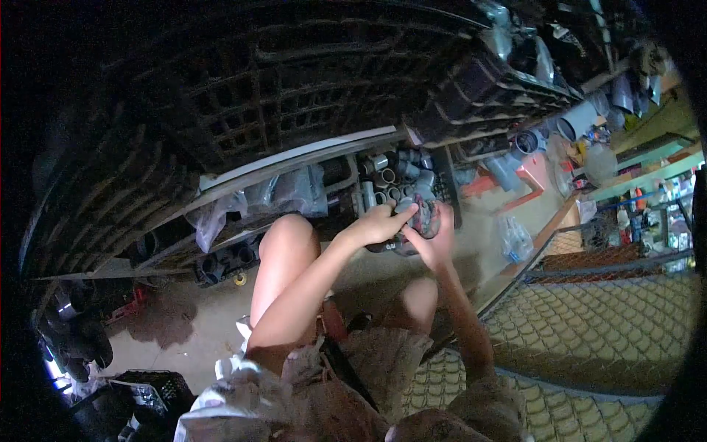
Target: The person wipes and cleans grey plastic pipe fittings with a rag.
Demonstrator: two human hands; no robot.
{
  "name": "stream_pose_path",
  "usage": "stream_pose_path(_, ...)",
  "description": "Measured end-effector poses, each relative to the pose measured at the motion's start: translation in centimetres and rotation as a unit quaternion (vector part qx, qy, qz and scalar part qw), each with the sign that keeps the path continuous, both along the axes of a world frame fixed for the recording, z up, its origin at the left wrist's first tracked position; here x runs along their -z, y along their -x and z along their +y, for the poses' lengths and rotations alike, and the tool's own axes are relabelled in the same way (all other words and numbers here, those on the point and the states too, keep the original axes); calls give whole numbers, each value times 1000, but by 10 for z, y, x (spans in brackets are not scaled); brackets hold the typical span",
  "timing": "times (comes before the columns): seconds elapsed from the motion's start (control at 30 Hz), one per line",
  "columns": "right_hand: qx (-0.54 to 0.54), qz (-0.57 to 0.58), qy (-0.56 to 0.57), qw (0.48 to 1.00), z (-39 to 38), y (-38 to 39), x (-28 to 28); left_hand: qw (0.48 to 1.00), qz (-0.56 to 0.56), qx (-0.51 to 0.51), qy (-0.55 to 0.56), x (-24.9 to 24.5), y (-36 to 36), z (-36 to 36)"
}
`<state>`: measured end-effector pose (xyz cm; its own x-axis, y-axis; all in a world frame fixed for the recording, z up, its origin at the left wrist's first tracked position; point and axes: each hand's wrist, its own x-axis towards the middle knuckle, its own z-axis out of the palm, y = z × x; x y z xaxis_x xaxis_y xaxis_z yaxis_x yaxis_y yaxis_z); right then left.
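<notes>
My left hand point(381, 224) and my right hand point(437, 237) meet in front of a dark crate point(447, 177) of grey pipe fittings point(387, 175). Between them is a small dark, greyish thing with reddish patches point(422, 216), too blurred and covered to name. The fingers of both hands are bent around it, thumbs towards each other. Some fittings stand on end beside my left hand, their round openings showing. My fingers hide the crate's near part.
Dark slatted crates point(250, 88) rise in front. Clear plastic bags point(291, 190) lie on the low shelf to the left. Large grey pipes point(578, 120) and a white bag point(514, 239) are on the right. Wire mesh point(589, 317) stands at my right side.
</notes>
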<state>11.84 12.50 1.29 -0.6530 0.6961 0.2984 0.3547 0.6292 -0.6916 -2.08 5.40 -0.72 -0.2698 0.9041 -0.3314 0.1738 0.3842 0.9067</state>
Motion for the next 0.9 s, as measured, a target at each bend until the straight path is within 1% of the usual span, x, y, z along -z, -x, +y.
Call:
stream_pose_path(0.03, 12, 43, 25, 999, -14, -4, -10, 983, -179, -21, -22, -22, -7, -9)
stream_pose_path(0.07, 20, 90, 48, 995, -25, -7, -22, 976, -207, -36, -64, -28, -11, -15)
stream_pose_path(0.1, 38, 151, 141, 978, -37, -8, -43, 966, -232, -50, -106, -34, -13, -20)
stream_pose_path(0.13, 54, 210, 233, 948, -48, -10, -59, 953, -257, -63, -148, -38, -15, -27)
stream_pose_path(0.17, 59, 255, 221, 940, -53, -14, -64, 934, -302, -63, -183, -40, -18, -31)
stream_pose_path(0.2, 65, 287, 237, 926, -55, -20, -73, 921, -323, -71, -208, -43, -22, -37)
stream_pose_path(0.27, 73, 355, 272, 891, -57, -29, -96, 918, -305, -66, -245, -51, -25, -48)
stream_pose_path(0.3, 84, 389, 239, 886, -60, -30, -107, 936, -228, -87, -255, -56, -25, -51)
stream_pose_path(0.33, 97, 421, 205, 878, -63, -31, -119, 904, -188, -118, -364, -54, -31, -47)
stream_pose_path(0.37, 111, 450, 171, 869, -67, -33, -130, 898, -140, -129, -395, -50, -30, -45)
stream_pose_path(0.4, 122, 451, 126, 875, -69, -34, -140, 890, -94, -139, -425, -50, -30, -45)
stream_pose_path(0.47, 147, 451, 40, 879, -71, -32, -160, 909, -53, -138, -390, -75, -30, -59)
stream_pose_path(0.5, 118, 437, 26, 891, -80, -28, -176, 918, -31, -139, -371, -89, -31, -67)
stream_pose_path(0.53, 83, 378, -25, 922, -89, -23, -188, 908, -30, -137, -394, -107, -32, -72)
stream_pose_path(0.57, 49, 317, -76, 944, -93, -17, -197, 903, 47, -134, -406, -125, -34, -82)
stream_pose_path(0.6, 4, 282, -157, 947, -82, -8, -187, 891, 124, -129, -416, -145, -37, -92)
stream_pose_path(0.63, -32, 254, -227, 940, -84, 4, -191, 843, 203, -118, -483, -155, -35, -94)
stream_pose_path(0.67, -31, 213, -211, 954, -83, 11, -186, 786, 277, -121, -539, -167, -34, -97)
stream_pose_path(0.7, -55, 286, -120, 949, -92, 16, -190, 774, 312, -126, -536, -176, -29, -102)
stream_pose_path(0.73, -70, 321, -93, 940, -102, 16, -193, 761, 346, -133, -532, -185, -23, -104)
stream_pose_path(0.8, -79, 308, -241, 917, -120, 16, -196, 736, 260, -214, -587, -204, -13, -98)
stream_pose_path(0.83, -70, 280, -264, 920, -130, 17, -192, 774, 219, -219, -552, -215, -15, -105)
stream_pose_path(0.87, -67, 290, -273, 915, -132, 20, -198, 781, 226, -202, -546, -221, -13, -104)
stream_pose_path(0.9, -66, 319, -196, 925, -124, 25, -205, 755, 296, -175, -558, -224, -11, -102)
